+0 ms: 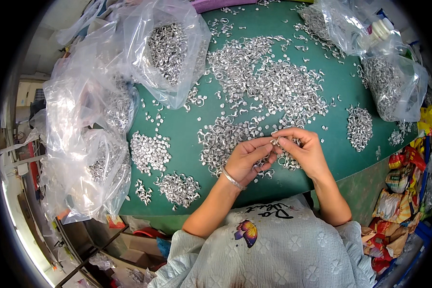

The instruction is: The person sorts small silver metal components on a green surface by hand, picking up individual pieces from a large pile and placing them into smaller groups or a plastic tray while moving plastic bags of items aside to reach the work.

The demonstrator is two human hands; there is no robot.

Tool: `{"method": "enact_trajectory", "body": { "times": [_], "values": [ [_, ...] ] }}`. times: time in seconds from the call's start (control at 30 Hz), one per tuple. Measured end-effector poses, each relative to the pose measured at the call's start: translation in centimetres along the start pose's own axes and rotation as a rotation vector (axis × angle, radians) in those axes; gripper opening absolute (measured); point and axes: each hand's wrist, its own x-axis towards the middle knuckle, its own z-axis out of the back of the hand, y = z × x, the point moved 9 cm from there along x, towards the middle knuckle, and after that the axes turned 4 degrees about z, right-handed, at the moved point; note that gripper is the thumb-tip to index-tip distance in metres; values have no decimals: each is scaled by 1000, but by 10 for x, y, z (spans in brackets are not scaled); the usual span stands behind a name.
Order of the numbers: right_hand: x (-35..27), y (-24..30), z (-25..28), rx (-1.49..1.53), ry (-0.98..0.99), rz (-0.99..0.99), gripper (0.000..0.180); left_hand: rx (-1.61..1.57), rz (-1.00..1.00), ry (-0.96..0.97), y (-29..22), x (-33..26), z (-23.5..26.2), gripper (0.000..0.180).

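A pale blue, textured cloth shirt [283, 245] filled the foreground. The left hand [247, 158] and right hand [306, 151] together pinched a small curved silvery metal piece [275, 142] above loose silvery metal pieces [223, 141] on the green tabletop [180, 129].

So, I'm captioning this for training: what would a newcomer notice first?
Scattered silvery pieces fill the middle of the green table. At their near edge, the left hand and right hand meet at one small piece. Clear plastic bags of similar pieces sit left and right.
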Motion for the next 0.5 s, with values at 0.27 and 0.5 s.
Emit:
{"method": "enact_trajectory", "body": {
  "times": [0.27, 0.5],
  "values": [
    [-4, 18, -3, -150, 33, 208, 17, -50, 88, -47, 9, 0, 7, 26],
    [-30, 74, -29, -864, 130, 663, 22, -68, 92, -93, 12, -6, 4, 25]
  ]
}}
